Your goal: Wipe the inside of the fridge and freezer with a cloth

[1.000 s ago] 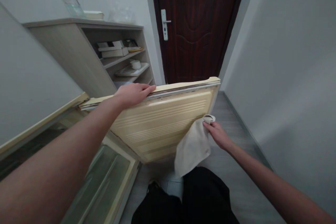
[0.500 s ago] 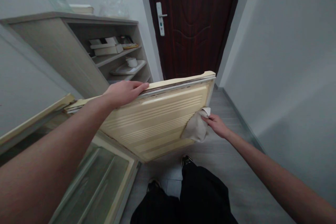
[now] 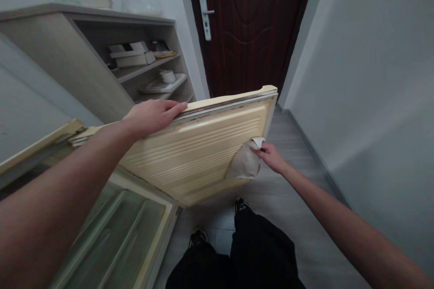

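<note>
A cream refrigerator door [image 3: 203, 144] stands swung open in front of me, its ribbed inner panel facing my way. Dark grime marks the seal along its top edge. My left hand [image 3: 152, 117] rests over that top edge, with its fingers hooked behind and the thumb lying along it. A pale grey cloth [image 3: 244, 162] hangs against the panel's right part, pinched in the fingers of my right hand [image 3: 271, 156]. The refrigerator body [image 3: 162, 230], with a grey-green ridged interior, lies open at lower left, partly behind my left forearm.
A shelf unit [image 3: 98, 72] with boxes [image 3: 130, 58] and a white cup [image 3: 167, 76] stands at left. Beyond the refrigerator door is a dark red room door [image 3: 251, 31]. A grey wall [image 3: 366, 76] bounds the right side; my feet are on the grey floor [image 3: 288, 135].
My right hand and the cloth have shifted a little left across the panel. The left hand keeps its place on the door edge, while the whole view has moved slightly.
</note>
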Available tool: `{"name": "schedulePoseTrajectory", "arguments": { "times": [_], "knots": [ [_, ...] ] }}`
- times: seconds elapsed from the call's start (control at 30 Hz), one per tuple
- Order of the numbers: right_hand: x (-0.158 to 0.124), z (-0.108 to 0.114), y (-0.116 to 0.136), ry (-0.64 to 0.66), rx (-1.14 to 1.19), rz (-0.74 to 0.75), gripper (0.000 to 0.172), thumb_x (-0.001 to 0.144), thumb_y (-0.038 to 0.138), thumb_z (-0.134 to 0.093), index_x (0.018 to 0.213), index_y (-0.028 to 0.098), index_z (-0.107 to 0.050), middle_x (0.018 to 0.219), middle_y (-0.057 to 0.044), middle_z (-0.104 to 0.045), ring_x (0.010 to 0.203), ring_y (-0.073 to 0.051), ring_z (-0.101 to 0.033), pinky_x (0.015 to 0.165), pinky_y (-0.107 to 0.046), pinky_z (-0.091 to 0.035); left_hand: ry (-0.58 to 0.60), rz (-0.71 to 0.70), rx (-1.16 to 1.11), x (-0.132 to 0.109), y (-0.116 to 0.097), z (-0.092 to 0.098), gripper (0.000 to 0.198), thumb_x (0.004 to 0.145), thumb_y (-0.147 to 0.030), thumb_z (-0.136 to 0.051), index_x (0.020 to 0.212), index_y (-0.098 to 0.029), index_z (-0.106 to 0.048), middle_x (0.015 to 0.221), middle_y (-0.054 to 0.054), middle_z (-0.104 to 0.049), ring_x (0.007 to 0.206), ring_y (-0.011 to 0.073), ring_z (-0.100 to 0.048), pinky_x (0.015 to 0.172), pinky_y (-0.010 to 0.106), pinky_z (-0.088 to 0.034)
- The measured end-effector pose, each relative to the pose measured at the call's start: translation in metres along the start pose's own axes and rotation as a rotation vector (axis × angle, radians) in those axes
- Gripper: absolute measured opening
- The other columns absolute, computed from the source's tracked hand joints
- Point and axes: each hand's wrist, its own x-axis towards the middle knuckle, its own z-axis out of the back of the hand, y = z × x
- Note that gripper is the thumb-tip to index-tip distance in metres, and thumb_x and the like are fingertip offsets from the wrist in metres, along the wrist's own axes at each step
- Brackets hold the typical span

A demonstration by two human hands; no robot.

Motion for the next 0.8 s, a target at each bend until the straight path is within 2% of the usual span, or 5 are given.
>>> {"name": "schedulePoseTrajectory", "arguments": {
  "times": [0.17,0.3,0.5,0.67,0.8],
  "knots": [
    [0.003,-0.022,0.003,0.049,-0.046,0.032,0.034,0.075,0.047,-0.076,0.062,0.017,-0.066,0.063,0.0,-0.057,0.069,-0.016,-0.051,0.067,-0.026,-0.042,-0.01,0.036,0.012,0.004,0.0,-0.001,0.084,0.093,-0.082,-0.016,0.136,-0.031,-0.067,0.127,0.009,-0.072,0.112,0.0358,-0.066,0.086,0.043,-0.05],
    [0.007,-0.051,0.011,0.084,-0.074,0.084,0.032,0.075,0.04,-0.073,0.055,0.018,-0.061,0.059,0.002,-0.051,0.065,-0.014,-0.045,0.062,-0.024,-0.036,-0.027,0.081,0.01,0.012,0.003,-0.006,0.086,0.09,-0.085,-0.016,0.134,-0.033,-0.069,0.128,0.01,-0.073,0.113,0.0397,-0.067,0.087,0.047,-0.053],
    [0.004,-0.114,0.026,0.285,-0.047,0.146,0.017,0.078,0.02,-0.062,0.062,0.017,-0.068,0.064,0.001,-0.06,0.067,-0.014,-0.051,0.064,-0.024,-0.038,-0.052,0.085,0.001,0.012,0.005,-0.008,0.085,0.088,-0.086,-0.017,0.133,-0.037,-0.07,0.127,0.009,-0.073,0.115,0.0416,-0.067,0.089,0.05,-0.054],
    [0.0,-0.17,0.039,0.432,-0.066,0.145,0.019,0.08,0.008,-0.059,0.07,0.016,-0.074,0.071,0.001,-0.066,0.073,-0.015,-0.058,0.073,-0.023,-0.042,-0.051,0.086,0.004,0.008,0.002,-0.007,0.082,0.089,-0.084,-0.018,0.134,-0.039,-0.069,0.127,0.007,-0.073,0.117,0.0403,-0.067,0.09,0.049,-0.053],
    [0.004,-0.205,0.044,0.498,-0.08,0.146,0.019,0.083,0.006,-0.061,0.072,0.015,-0.075,0.069,0.002,-0.066,0.074,-0.014,-0.06,0.074,-0.022,-0.042,-0.056,0.083,-0.003,0.006,0.0,-0.006,0.081,0.089,-0.083,-0.018,0.134,-0.039,-0.068,0.128,0.006,-0.073,0.116,0.0392,-0.067,0.09,0.048,-0.053]
  ]
}}
